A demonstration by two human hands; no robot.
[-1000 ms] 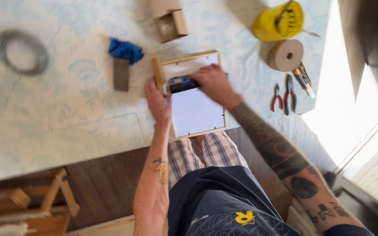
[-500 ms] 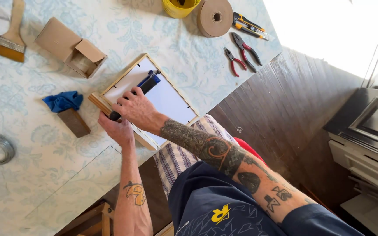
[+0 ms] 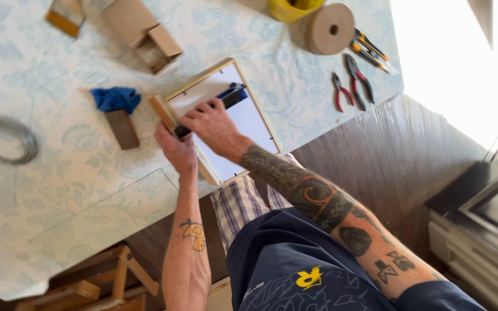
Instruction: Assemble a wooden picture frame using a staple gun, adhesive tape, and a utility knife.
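gripping a black and blue tool [image 3: 217, 103], the right hand [image 3: 211, 124] closes its fingers around it, over the white panel of the wooden frame [image 3: 260, 115]. the left hand [image 3: 175, 151] presses the frame's near left edge, fingers curled on it. left of the frame lie a crumpled blue cloth [image 3: 115, 98] and a small brown block [image 3: 122, 128].

Bare patterned tablecloth [image 3: 59, 190] lies open left of and below the wooden frame [image 3: 260, 115], offering clear passage. A dark wood block [image 3: 122, 129] and blue cloth [image 3: 115, 98] crowd the frame's left side; a cardboard box [image 3: 142, 31] blocks above, with pliers [image 3: 353, 86] and a tape roll [image 3: 329, 29] to the right.
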